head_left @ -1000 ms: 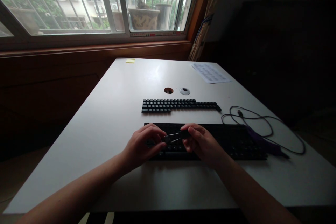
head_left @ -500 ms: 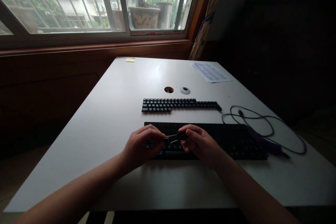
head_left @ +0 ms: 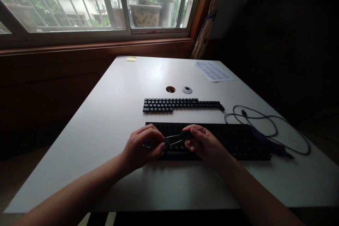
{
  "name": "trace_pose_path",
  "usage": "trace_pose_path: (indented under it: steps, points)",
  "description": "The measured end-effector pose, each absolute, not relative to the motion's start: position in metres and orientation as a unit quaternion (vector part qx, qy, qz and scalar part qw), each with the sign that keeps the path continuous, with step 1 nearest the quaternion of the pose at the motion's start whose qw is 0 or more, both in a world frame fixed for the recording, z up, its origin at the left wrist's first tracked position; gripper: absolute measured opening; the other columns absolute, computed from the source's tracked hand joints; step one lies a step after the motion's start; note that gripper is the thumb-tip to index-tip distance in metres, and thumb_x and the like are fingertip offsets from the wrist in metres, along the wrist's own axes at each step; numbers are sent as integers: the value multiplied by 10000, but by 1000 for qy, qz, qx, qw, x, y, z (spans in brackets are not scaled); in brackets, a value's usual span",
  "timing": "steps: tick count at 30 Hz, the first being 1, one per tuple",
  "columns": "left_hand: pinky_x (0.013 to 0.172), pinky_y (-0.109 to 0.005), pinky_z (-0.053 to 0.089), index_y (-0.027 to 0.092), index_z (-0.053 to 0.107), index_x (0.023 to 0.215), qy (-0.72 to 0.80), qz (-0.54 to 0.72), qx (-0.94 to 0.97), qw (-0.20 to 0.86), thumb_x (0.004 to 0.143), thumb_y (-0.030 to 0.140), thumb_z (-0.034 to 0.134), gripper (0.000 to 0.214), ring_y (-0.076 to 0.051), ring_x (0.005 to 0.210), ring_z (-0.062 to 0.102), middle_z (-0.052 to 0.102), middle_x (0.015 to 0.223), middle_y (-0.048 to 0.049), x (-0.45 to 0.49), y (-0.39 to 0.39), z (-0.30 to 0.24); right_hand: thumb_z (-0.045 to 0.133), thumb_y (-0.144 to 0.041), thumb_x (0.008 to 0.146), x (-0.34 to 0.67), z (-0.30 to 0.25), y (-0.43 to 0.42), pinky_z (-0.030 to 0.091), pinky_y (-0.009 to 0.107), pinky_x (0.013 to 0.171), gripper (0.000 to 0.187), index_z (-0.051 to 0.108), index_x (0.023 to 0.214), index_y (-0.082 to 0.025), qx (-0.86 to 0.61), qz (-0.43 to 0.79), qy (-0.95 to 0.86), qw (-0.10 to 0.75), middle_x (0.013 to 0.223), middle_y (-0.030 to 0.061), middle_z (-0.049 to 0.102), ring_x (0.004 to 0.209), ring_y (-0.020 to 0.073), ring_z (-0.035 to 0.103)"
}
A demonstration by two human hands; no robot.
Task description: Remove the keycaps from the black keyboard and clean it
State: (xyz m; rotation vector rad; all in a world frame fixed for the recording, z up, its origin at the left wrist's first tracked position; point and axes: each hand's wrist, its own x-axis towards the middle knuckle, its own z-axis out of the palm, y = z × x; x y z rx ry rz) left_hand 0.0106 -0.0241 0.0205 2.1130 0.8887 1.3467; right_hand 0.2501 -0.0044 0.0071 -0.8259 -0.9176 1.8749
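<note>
Over a black keyboard [head_left: 227, 141], my right hand [head_left: 202, 143] pinches the dark handle of a wire keycap puller [head_left: 175, 139]. Its two thin metal wires point left toward my left hand [head_left: 145, 144]. Between the thumb and fingertips of that hand is a small black keycap [head_left: 166, 142], at the wire ends. Whether the wires still grip the keycap I cannot tell. Both hands hide part of the keyboard's left half, where some keys show bare of caps. Behind it, loose black keycaps [head_left: 169, 105] lie in neat rows on the white table.
A black cable [head_left: 267, 116] loops at the right, beside a dark purple item [head_left: 270, 144]. Farther back are a round hole [head_left: 170, 89], a grey ring cover [head_left: 187, 90], printed papers [head_left: 213, 71] and a yellow sticky note [head_left: 131, 59]. A barred window stands beyond the table.
My hands have drawn slightly apart, and a longer stretch of the puller's wires shows between them. The rows of keycaps and the keyboard stay in place.
</note>
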Motion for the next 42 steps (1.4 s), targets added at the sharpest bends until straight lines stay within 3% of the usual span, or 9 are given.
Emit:
trace_pose_path:
  steps: [5,9,13,17,20,24,28,34,42]
  points:
    - [551,-201,477,142,614,811,323,491,770,247,761,45,671,123,-96,591,573,608,719,-18,11,-24,21,740,-370,836,251,7,-6,494,193,520,186,766,904,-198,-327,750,-380,431,505,-22,609,458,74,567]
    - [568,-219,470,148,626,810,350,491,751,271,768,62,675,108,-110,624,574,628,733,-24,9,-25,19,752,-368,824,253,5,-8,490,189,508,188,760,936,-218,-331,736,-401,433,614,4,679,528,96,622]
    - [566,-221,466,146,641,830,393,487,685,374,817,144,684,45,-112,639,564,618,750,-26,7,-25,17,712,-338,866,256,1,-11,505,207,536,177,747,1015,-250,-335,695,-464,434,703,11,707,559,95,626]
    - [516,-189,450,143,617,826,403,487,579,514,840,242,706,135,-90,583,544,586,692,3,7,-23,15,672,-284,896,258,1,-13,526,246,590,174,744,1052,-255,-323,610,-573,441,795,11,672,606,100,630]
    - [511,-167,435,143,603,818,400,499,538,549,842,265,716,167,-74,565,528,569,662,22,5,-20,12,658,-238,902,260,4,-14,532,262,607,185,744,1063,-263,-329,520,-662,428,851,17,645,642,111,642]
    - [546,-175,457,150,609,845,410,505,554,520,853,261,703,146,-82,611,547,589,713,9,3,-17,9,641,-191,905,267,8,-11,534,263,627,268,714,1141,-296,-355,364,-750,423,910,27,650,728,130,648]
    - [582,-211,492,148,635,850,422,475,660,400,853,222,680,86,-113,662,580,623,769,-26,2,-15,8,612,-184,913,283,10,-7,549,321,750,353,670,1233,-321,-361,218,-829,367,996,50,670,876,178,639]
    - [569,-214,486,147,640,841,393,456,760,244,829,126,651,26,-109,635,592,647,751,-28,5,-12,6,569,-196,924,304,7,-6,543,414,831,429,601,1325,-346,-361,148,-885,254,1044,62,685,941,220,609]
    - [559,-203,487,150,619,829,394,434,784,204,817,110,633,45,-93,609,580,625,739,-12,7,-12,2,663,-265,877,318,8,-18,522,447,908,447,611,1317,-327,-372,117,-894,220,1128,70,673,1045,252,595]
